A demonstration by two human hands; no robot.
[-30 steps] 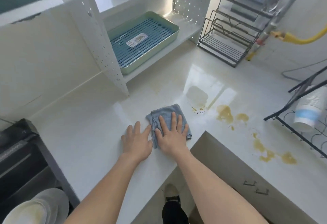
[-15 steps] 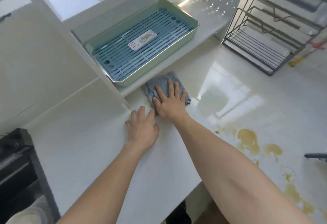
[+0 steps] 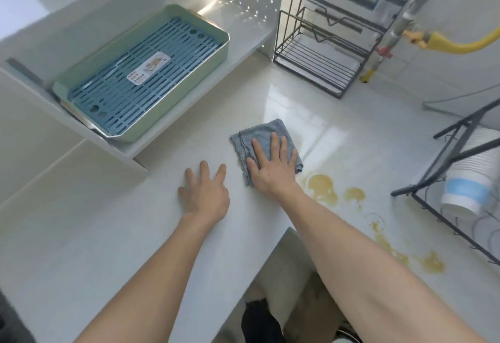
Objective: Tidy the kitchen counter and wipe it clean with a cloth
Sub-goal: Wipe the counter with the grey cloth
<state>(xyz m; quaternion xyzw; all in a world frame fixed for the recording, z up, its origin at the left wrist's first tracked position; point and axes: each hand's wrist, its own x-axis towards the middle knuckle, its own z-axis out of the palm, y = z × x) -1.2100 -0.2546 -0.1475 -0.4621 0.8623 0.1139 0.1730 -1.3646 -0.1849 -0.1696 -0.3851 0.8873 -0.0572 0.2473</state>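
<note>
Right hand (image 3: 273, 172) flat on blue cloth (image 3: 259, 137), left hand (image 3: 207, 193) flat on white worktop (image 3: 81, 234); yellow spill (image 3: 322, 187) just right, tray (image 3: 140, 77) shelved beyond.

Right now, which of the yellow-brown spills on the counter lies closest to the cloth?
The largest spill, just right of the right hand pressing the blue-grey cloth; the smaller spills trail away toward the counter's edge.

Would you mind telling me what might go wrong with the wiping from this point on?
The brownish spill lies right beside the grey cloth under the flat right hand; one pass may smear it rather than lift it. Further stains run along the counter edge, so liquid could be pushed off. The left hand rests flat nearby and could get soiled.
</note>
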